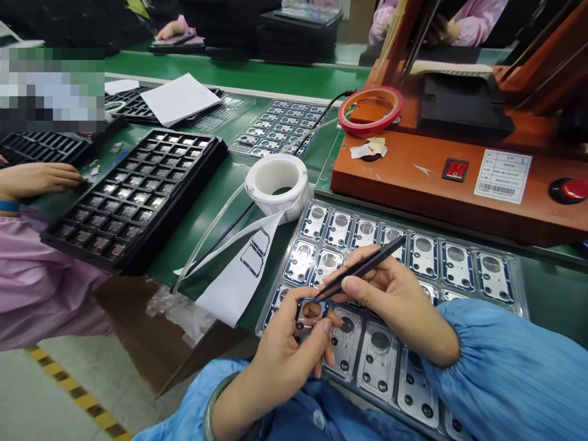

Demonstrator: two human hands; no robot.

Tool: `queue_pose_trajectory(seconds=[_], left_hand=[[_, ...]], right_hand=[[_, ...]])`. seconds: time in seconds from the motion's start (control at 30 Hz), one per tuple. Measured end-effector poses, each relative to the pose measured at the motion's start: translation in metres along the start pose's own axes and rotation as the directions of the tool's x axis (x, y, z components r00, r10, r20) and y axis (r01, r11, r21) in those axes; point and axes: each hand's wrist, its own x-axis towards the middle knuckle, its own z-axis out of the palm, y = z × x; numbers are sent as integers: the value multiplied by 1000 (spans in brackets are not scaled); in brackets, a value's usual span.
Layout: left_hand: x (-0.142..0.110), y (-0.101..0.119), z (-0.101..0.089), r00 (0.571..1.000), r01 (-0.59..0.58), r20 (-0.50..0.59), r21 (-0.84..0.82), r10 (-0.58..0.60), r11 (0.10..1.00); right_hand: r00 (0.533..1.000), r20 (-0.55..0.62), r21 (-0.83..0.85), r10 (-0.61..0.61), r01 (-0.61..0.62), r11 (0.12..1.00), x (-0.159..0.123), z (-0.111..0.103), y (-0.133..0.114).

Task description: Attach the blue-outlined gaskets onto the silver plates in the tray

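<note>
Between its thumb and fingers my left hand (294, 349) grips a small flat metal plate (302, 311) with a round hole and a blue-black edge. Black tweezers (367, 264) are held in my right hand (390, 294), their tips touching the plate's upper edge. Under both hands lies a clear plastic tray (519, 288) with rows of similar silver plates, several with blue-black rims. To the left, a white roll of backing paper (280, 184) has its strip (239, 285) pulled out, carrying dark frame-shaped stickers (255, 252).
An orange machine (413, 177) with a red switch stands at the back right, a red tape roll (370, 110) on it. A black tray of parts (133, 190) sits left, near a co-worker's hand (41, 179). Another plate tray (280, 128) lies behind; a cardboard box (138, 331) is below.
</note>
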Motion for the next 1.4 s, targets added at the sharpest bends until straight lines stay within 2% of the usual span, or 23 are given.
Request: queue_pose_trajectory(seconds=[0.3,0.47,0.63,0.7,0.93,1.17,1.4], left_hand=[[2,-3,-6,997,16,76,16,-17,1000],[2,-2,-7,994,9,105,41,-13,999],[1,1,-2,1000,12,18,22,-13,1000],[1,1,-1,1000,15,15,18,-15,1000],[3,-4,-10,986,-64,154,6,62,998],[3,0,-9,991,-53,117,-89,63,995],[1,3,-3,1000,-21,19,-132,23,991]], right_hand=[[1000,-8,16,22,-22,1000,1,1,-1],[1000,5,16,-4,4,1000,1,1,-1],[1000,-2,-3,-21,21,1000,0,2,1],[1000,-11,-10,-13,13,1000,0,1,1],[1000,0,-17,-6,6,1000,0,0,1],[1000,12,-11,-12,12,1000,-1,-1,0],[999,-25,-41,-21,20,999,-2,-2,2]])
